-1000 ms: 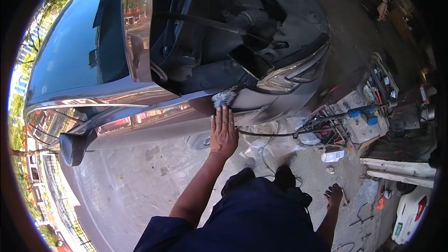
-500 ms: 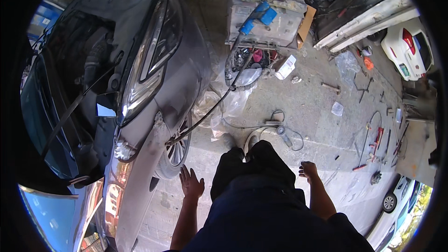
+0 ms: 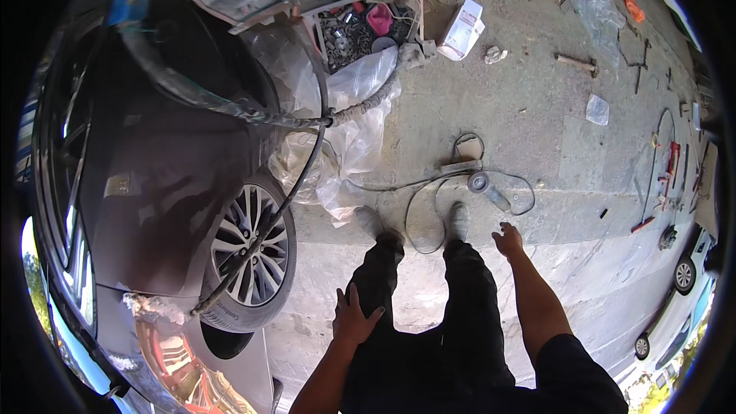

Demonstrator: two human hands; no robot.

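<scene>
My left hand [image 3: 355, 320] is held in front of my left thigh, fingers spread and nothing in it. My right hand [image 3: 507, 241] reaches forward past my right leg, its fingers loosely apart and empty. Just ahead of it, on the concrete floor, lies a corded angle grinder [image 3: 489, 191] with a round head and a grey-blue body. No contact shows between hand and tool. The grinder's black cable [image 3: 414, 208] loops about my right shoe [image 3: 458, 222] and runs off to the left. A small flat block [image 3: 461, 166] rests behind the grinder.
To my left stands a dark car with a spoked wheel [image 3: 251, 249]. A hose [image 3: 305, 155] hangs across it. Ahead are plastic sheeting [image 3: 360, 126], a bin of small parts [image 3: 345, 38] and a white box [image 3: 461, 30]. A hammer [image 3: 576, 64] and red-handled tools [image 3: 672, 161] lie rightward.
The view has shifted, with the car's wheel and the floor items appearing larger. My left hand has come across to my thigh. My right hand has moved forward, nearer the angle grinder.
</scene>
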